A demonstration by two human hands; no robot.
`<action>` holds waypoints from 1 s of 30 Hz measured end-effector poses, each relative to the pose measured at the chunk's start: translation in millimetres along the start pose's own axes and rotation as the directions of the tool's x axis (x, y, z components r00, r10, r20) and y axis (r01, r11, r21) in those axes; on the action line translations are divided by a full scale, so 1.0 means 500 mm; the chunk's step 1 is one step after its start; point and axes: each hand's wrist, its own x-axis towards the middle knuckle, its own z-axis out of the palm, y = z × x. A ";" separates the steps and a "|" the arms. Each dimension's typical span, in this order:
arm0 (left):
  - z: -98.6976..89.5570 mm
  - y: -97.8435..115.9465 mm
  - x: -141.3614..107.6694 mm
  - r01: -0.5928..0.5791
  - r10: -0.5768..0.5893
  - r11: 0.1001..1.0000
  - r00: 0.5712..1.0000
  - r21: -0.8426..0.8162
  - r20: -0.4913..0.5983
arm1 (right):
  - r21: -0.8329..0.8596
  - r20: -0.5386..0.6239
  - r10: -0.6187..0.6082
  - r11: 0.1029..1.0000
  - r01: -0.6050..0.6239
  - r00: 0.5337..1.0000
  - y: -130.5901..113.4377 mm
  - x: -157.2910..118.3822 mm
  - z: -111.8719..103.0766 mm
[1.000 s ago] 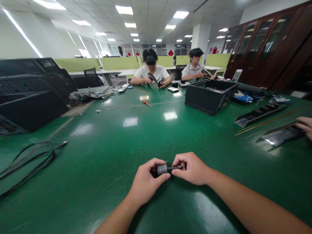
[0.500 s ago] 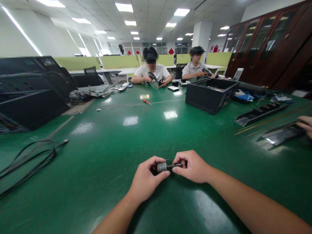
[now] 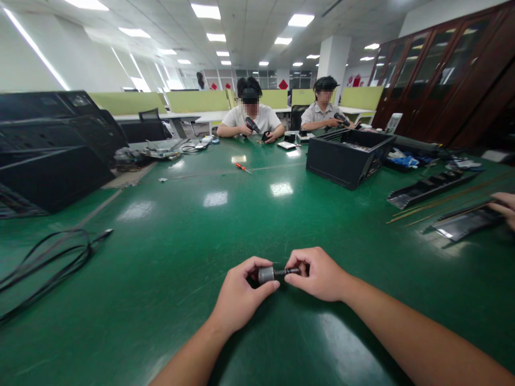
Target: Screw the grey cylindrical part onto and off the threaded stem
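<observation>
Low over the green table [image 3: 193, 214], a small grey cylindrical motor [image 3: 266, 275] with a thin dark shaft lies sideways between my hands. My left hand [image 3: 238, 296] is closed round the cylinder, thumb in front and fingers behind. The shaft's ringed far end [image 3: 293, 272] is pinched by the thumb and fingers of my right hand [image 3: 321, 274]. Part of the cylinder's left end is hidden by my left hand. I cannot tell whether shaft and cylinder are one piece.
Black cables [image 3: 76, 262] lie at left, near dark computer cases [image 3: 56, 179]. An orange screwdriver [image 3: 242, 168] lies farther back. An open black case [image 3: 333, 163], metal channel [image 3: 430, 187] and thin rods [image 3: 442, 201] are at right. Two people [image 3: 250, 115] sit opposite; another person's hand [image 3: 505, 206] shows at right.
My hands and the motor have barely moved, only a tiny shift left in my left hand. The hand at the far right moved slightly.
</observation>
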 end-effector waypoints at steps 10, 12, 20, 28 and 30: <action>0.001 0.000 -0.001 0.011 -0.011 1.000 1.000 -0.012 0.001 | -0.010 -0.011 -0.003 1.000 0.003 1.000 0.003 -0.001 -0.002; 0.000 -0.002 0.000 0.009 -0.009 1.000 1.000 -0.017 0.000 | -0.005 -0.012 -0.003 1.000 0.003 1.000 0.003 -0.001 -0.001; -0.002 -0.002 0.003 0.013 -0.013 0.999 1.000 -0.052 -0.015 | 0.013 -0.014 0.018 1.000 -0.018 1.000 0.003 0.001 -0.002; -0.002 -0.004 0.003 0.010 -0.010 0.999 1.000 -0.047 -0.018 | 0.008 -0.016 0.024 1.000 -0.024 1.000 -0.001 -0.001 -0.005; -0.003 -0.002 0.003 0.010 -0.011 0.999 1.000 -0.051 -0.019 | 0.007 -0.018 0.017 1.000 -0.017 1.000 0.001 -0.002 -0.005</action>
